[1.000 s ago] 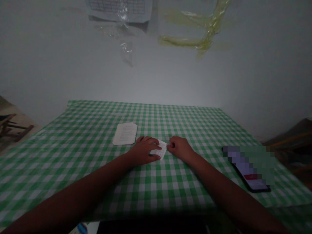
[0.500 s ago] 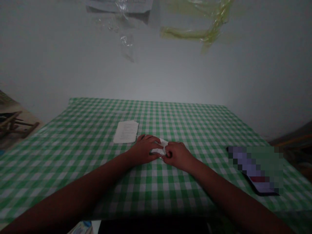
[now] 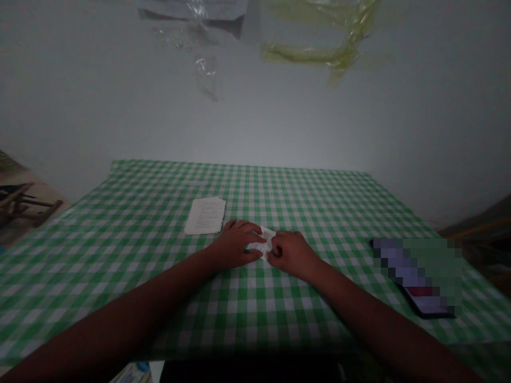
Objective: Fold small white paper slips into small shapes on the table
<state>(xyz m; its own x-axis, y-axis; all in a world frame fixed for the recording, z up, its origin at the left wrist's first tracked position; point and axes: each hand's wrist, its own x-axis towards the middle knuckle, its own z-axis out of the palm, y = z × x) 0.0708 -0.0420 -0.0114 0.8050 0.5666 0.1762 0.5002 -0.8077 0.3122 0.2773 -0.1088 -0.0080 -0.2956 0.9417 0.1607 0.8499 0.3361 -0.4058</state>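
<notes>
One small printed paper (image 3: 267, 247), on grn/wht check cloth (image 3: 255, 314), btwn L hand (image 3: 237, 246) & R hand (image 3: 293, 253).
L: fingers spread, tips over paper's L side. R: curled, fingertips at its R edge; can't tell if pinching. Stack of printed sheets (image 3: 205, 216) just past L hand; phone (image 3: 413, 282) well off, R.

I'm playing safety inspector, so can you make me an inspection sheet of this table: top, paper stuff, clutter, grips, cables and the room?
Surface: green-and-white checked tablecloth, lying mostly flat.
Job's things: small printed paper, partly covered; stack of printed sheets beyond it to the left.
Clutter: phone at the right, partly pixelated.
Grips: left grip spread over the paper; right grip curled at its right side, pinch unclear.
Cables: nothing seen.
Surroundings: pale wall with yellowish tape.
</notes>
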